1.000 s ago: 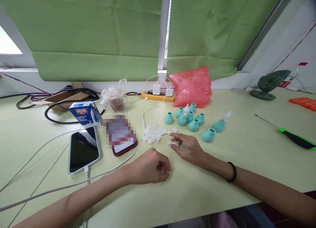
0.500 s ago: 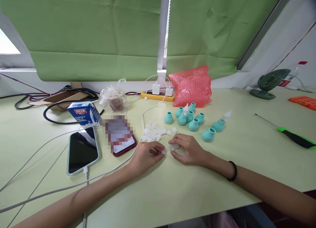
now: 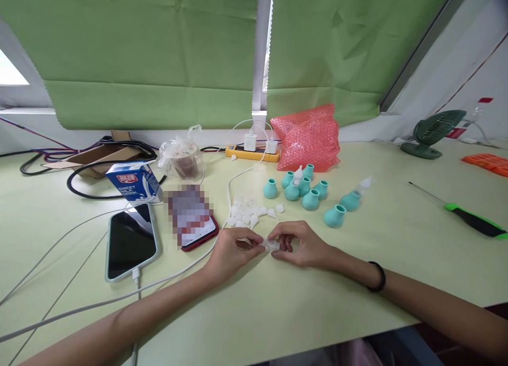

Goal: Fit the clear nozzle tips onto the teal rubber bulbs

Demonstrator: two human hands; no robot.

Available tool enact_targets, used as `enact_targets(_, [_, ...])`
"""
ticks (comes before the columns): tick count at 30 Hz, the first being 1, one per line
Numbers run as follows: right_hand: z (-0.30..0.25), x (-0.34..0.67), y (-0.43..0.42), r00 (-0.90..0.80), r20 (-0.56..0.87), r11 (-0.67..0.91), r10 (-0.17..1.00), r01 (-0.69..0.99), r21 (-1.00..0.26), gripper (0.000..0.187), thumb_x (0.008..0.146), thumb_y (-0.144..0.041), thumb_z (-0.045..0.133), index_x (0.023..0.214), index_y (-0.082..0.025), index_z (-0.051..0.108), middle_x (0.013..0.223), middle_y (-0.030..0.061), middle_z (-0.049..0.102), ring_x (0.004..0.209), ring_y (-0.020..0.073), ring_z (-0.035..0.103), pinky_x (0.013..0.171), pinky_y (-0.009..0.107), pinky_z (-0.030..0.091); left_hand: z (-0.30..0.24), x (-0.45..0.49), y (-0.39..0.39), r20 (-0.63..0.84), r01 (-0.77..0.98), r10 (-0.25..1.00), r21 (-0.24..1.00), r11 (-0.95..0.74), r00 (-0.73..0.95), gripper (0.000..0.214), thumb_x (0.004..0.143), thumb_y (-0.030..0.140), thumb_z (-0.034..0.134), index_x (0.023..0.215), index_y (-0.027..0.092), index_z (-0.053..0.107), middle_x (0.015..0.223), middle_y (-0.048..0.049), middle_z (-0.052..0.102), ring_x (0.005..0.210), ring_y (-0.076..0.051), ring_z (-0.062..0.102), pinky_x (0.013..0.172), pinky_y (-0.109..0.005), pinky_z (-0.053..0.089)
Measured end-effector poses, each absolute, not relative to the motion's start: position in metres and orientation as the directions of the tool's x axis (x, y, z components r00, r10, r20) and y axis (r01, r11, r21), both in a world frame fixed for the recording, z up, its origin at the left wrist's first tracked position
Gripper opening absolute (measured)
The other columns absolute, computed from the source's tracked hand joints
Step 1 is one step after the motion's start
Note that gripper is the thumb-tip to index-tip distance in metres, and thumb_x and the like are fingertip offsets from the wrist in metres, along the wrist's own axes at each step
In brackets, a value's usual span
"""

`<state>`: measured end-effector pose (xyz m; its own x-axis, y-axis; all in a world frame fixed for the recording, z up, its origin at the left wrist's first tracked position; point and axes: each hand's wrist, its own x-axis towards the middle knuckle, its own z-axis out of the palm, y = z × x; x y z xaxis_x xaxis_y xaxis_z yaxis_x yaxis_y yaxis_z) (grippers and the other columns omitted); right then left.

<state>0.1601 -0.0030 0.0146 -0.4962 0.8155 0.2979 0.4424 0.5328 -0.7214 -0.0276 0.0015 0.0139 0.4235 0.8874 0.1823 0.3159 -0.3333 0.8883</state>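
A small translucent nozzle (image 3: 272, 245) lies between my two hands, just above the pale table. My right hand (image 3: 304, 244) is closed on it, with thumb and forefinger around its right part. Against its left end my left hand (image 3: 231, 250) pinches a small white plastic piece, now mostly hidden by the fingertips. Behind the hands is a loose heap of small white plastic pieces (image 3: 243, 212). Several teal rubber bulbs (image 3: 310, 199) stand to the right of the heap. One teal bulb (image 3: 351, 200) lies tilted with a clear nozzle (image 3: 364, 184) in its mouth.
Left of the hands lie a red-cased phone (image 3: 198, 234) and a larger phone (image 3: 133, 241) on a white cable. Behind them are a milk carton (image 3: 133, 181) and a bagged cup (image 3: 186, 159). A power strip (image 3: 252, 153), pink bubble-wrap bag (image 3: 307, 138), fan (image 3: 432, 130) and screwdriver (image 3: 476, 220) surround the area.
My right hand has shifted slightly left and lower with the nozzle. The nozzle now meets the white piece in my left fingertips; before, a gap lay between them.
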Motion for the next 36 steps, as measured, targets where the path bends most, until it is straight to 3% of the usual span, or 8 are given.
enact_targets(5, [0.013,0.1604,-0.0023,-0.464,0.303,0.506,0.833,0.416,-0.755,0.021,0.067,-0.023,0.057,0.085,-0.013,0.062,0.066,0.0036,0.058,0.052,0.0089,0.051,0.046,0.02,0.044,0.0149,-0.0274,0.0012,0.126,0.313,0.906,0.912,-0.266,0.403,0.015,0.067,0.023,0.059,0.073,0.013,0.067,0.074,-0.0052,0.067,0.061,-0.013,0.059,0.055,-0.021,0.049])
enact_targets(9, [0.0093,0.1615,0.0008,-0.371,0.161,0.306,0.915,0.373,-0.876,0.026,0.07,-0.033,0.056,0.085,-0.012,0.062,0.061,0.0031,0.057,0.053,0.0098,0.051,0.048,0.021,0.045,0.0155,-0.0279,0.0029,0.028,0.288,0.919,0.945,-0.152,0.393,0.022,0.068,0.028,0.058,0.079,0.012,0.067,0.066,-0.0051,0.066,0.049,-0.01,0.055,0.047,-0.02,0.046])
enact_targets(13, [0.0083,0.1615,0.0028,-0.356,0.028,0.134,0.934,0.278,-0.951,0.032,0.069,-0.038,0.057,0.086,-0.01,0.06,0.058,0.0014,0.055,0.046,0.0076,0.048,0.044,0.021,0.042,0.0149,-0.0276,0.0046,-0.005,0.209,0.894,0.973,-0.099,0.449,0.023,0.07,0.031,0.056,0.077,0.012,0.067,0.064,-0.0044,0.064,0.05,-0.01,0.054,0.051,-0.022,0.047])
enact_targets(18, [0.012,0.1584,0.0002,-0.376,0.028,0.138,0.926,0.269,-0.953,0.031,0.069,-0.037,0.057,0.084,-0.01,0.062,0.058,0.0018,0.055,0.046,0.0068,0.047,0.046,0.021,0.041,0.0145,-0.0261,0.0037,-0.023,0.171,0.873,0.983,-0.07,0.488,0.027,0.074,0.034,0.052,0.081,0.012,0.067,0.058,-0.0024,0.059,0.046,-0.008,0.048,0.048,-0.02,0.044])
enact_targets(27, [0.013,0.1589,0.0011,-0.393,0.015,0.095,0.919,0.184,-0.978,0.033,0.067,-0.038,0.06,0.087,-0.011,0.063,0.06,0.0018,0.057,0.047,0.0068,0.047,0.046,0.021,0.041,0.0171,-0.0301,0.0052,0.012,0.239,0.818,0.954,-0.183,0.575,0.038,0.081,0.036,0.039,0.094,0.011,0.064,0.049,0.0009,0.048,0.041,-0.005,0.034,0.04,-0.017,0.031])
enact_targets(30, [0.0108,0.1599,0.0025,-0.392,0.01,0.079,0.92,0.16,-0.984,0.032,0.069,-0.038,0.059,0.086,-0.012,0.063,0.06,0.0017,0.057,0.046,0.0068,0.047,0.045,0.021,0.04,0.0163,-0.0318,0.0023,0.148,0.372,0.8,0.826,-0.423,0.582,0.035,0.081,0.027,0.038,0.105,0.012,0.058,0.05,0.0018,0.048,0.042,-0.006,0.033,0.042,-0.017,0.029])
enact_targets(33, [0.01,0.1601,0.0027,-0.396,0.005,0.072,0.918,0.153,-0.986,0.031,0.069,-0.037,0.058,0.086,-0.011,0.063,0.059,0.0015,0.056,0.047,0.0068,0.047,0.046,0.021,0.04,0.0136,-0.0325,-0.0014,0.355,0.474,0.702,0.545,-0.692,0.617,0.035,0.081,0.02,0.036,0.109,0.011,0.054,0.051,0.0009,0.049,0.043,-0.007,0.035,0.043,-0.018,0.029])
enact_targets(36, [0.0102,0.1599,0.0024,-0.392,-0.004,0.056,0.92,0.14,-0.989,0.029,0.069,-0.035,0.059,0.084,-0.011,0.064,0.056,0.0003,0.055,0.045,0.0063,0.047,0.045,0.02,0.038,0.0092,-0.0324,-0.0025,0.458,0.505,0.587,0.301,-0.809,0.667,0.036,0.083,0.018,0.031,0.113,0.008,0.048,0.052,-0.0008,0.052,0.042,-0.008,0.039,0.042,-0.019,0.03])
